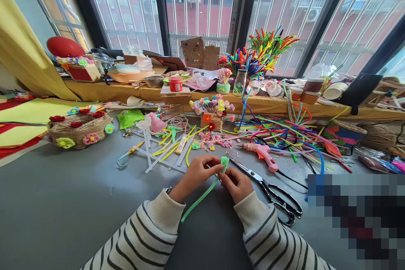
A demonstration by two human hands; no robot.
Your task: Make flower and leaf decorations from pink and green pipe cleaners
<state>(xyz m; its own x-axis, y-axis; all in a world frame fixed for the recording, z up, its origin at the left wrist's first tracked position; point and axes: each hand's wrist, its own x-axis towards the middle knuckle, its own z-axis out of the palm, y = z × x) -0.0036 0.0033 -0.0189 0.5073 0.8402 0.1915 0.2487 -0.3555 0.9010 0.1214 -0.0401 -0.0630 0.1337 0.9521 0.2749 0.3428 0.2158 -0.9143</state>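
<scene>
Between my two hands is a green pipe cleaner [200, 202], its upper end bunched into a short folded bundle and its long tail hanging down toward me. My left hand [202, 171] pinches the bundle from the left, thumb and fingers closed on it. From the right, my right hand [235, 182] grips the same piece lower down, fingers curled. Its exact folds are partly hidden by my fingertips. Just right of my right hand lie large scissors [268, 187] with black handles. A pink glue gun [262, 153] rests beyond them.
Loose colourful pipe cleaners [278, 135] spread across the right rear. Pink scraps [215, 140] and white strips [161, 154] lie ahead of my hands. A woven basket with flowers [79, 130] sits left, and a small flower basket [212, 120] stands at centre. A cluttered sill [133, 93] runs behind.
</scene>
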